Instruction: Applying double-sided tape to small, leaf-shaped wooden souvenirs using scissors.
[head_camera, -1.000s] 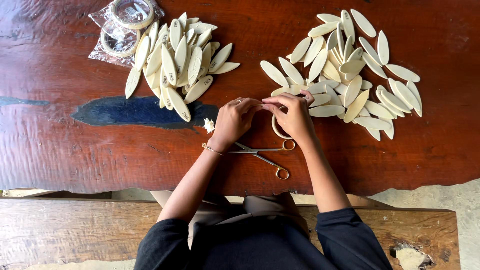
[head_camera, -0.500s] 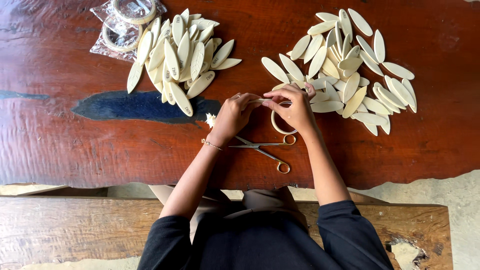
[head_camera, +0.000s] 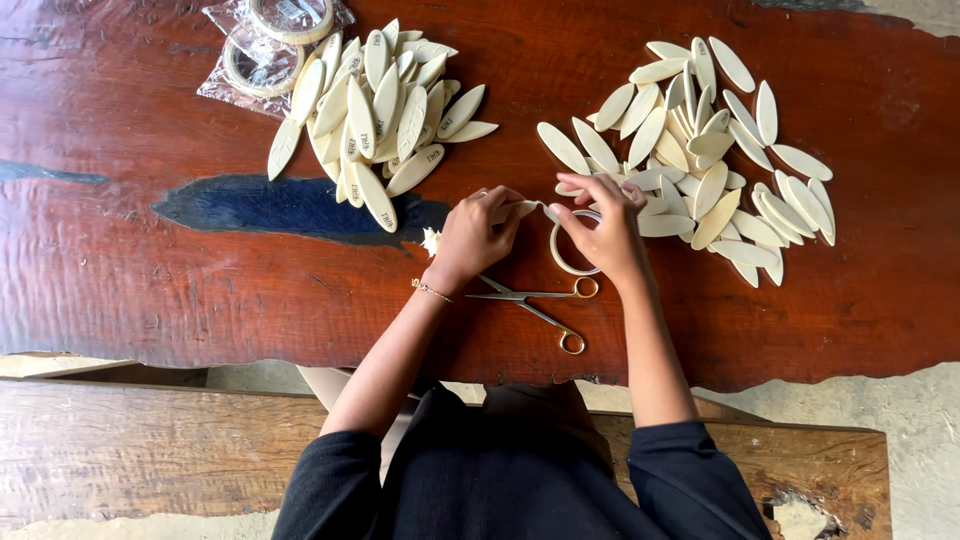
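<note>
the grip of the left hand (head_camera: 478, 232) and of the right hand (head_camera: 600, 225) is pinched on one pale oval piece (head_camera: 522, 207) between them, above a tape roll (head_camera: 572, 245) on the red desk (head_camera: 150, 270); scissors (head_camera: 535, 303) lie just below.

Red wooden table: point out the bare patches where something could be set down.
The table is bare left of the left hand, below the left pile; also right of the scissors, below the right pile. Crowded around both hands and the tape ring.
</note>
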